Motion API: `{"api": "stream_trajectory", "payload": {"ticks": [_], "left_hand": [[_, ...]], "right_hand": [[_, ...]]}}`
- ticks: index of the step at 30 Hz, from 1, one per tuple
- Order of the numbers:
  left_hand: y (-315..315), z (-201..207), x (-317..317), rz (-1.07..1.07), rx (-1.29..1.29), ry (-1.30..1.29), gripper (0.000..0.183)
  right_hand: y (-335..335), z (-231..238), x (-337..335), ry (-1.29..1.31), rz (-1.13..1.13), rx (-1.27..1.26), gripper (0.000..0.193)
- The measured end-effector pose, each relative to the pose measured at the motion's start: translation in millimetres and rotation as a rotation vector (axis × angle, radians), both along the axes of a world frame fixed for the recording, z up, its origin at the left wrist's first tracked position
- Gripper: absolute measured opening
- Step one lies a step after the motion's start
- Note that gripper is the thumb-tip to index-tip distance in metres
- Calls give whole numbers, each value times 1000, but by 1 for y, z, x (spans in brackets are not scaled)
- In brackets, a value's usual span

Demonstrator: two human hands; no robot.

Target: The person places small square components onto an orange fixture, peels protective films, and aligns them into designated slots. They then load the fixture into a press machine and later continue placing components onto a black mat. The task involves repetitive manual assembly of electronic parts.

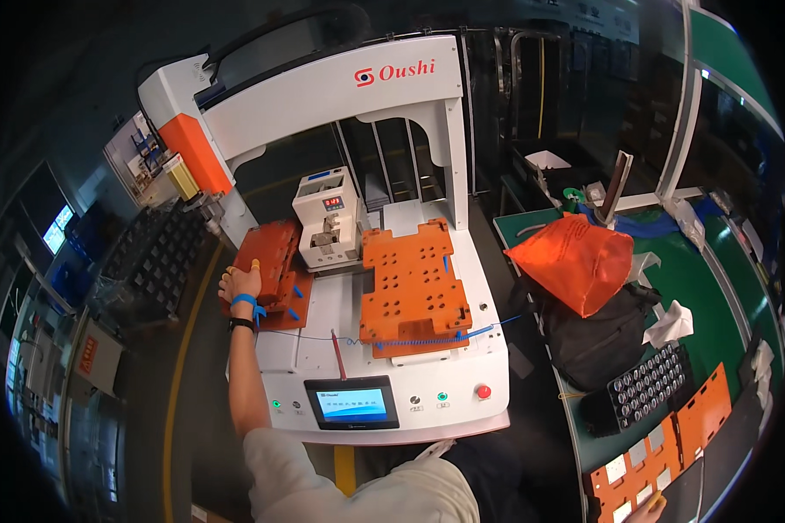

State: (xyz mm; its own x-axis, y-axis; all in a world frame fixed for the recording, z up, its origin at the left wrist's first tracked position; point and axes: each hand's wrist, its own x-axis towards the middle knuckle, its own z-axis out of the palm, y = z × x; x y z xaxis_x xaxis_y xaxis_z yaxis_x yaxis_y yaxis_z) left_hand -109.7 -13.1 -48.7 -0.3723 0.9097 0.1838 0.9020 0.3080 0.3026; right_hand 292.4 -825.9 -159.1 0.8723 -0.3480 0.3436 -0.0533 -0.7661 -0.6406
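At the machine's left side, my left hand (242, 283) is closed on the left edge of an orange fixture plate (269, 257), with yellow covers on its fingertips. This plate sits tilted above a flat orange base with blue pegs (296, 307). A blue wrist strap (251, 304) circles my left wrist, and its coiled cord (419, 343) stretches across the machine front. Far down at the right, my right hand (650, 507) shows only partly, fingers together at the near edge of an orange tray (637, 475) holding pale flat pieces. What those fingers pinch is too small to tell.
A second orange plate with holes (416, 283) lies on the white machine bed beside a small white feeder (329, 218). In front are a touchscreen (351, 405) and a red button (483, 392). The green bench (685, 270) carries an orange bag (576, 261), a black bag (584, 331) and a black rack (650, 383).
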Motion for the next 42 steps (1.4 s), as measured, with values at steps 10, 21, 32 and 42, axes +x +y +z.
{"api": "stream_trajectory", "payload": {"ticks": [10,21,32,42], "left_hand": [[-30,-31,-34,-36,239,-125,86],[-277,-260,-18,-66,365,-319,73],[-308,-262,-12,-231,250,-398,56],[-309,-249,-14,-216,434,-344,52]], "right_hand": [[5,4,-1,12,18,-18,47],[12,3,-2,-24,113,5,44],[21,17,-13,-45,60,39,44],[17,19,-12,135,-23,89,54]]}}
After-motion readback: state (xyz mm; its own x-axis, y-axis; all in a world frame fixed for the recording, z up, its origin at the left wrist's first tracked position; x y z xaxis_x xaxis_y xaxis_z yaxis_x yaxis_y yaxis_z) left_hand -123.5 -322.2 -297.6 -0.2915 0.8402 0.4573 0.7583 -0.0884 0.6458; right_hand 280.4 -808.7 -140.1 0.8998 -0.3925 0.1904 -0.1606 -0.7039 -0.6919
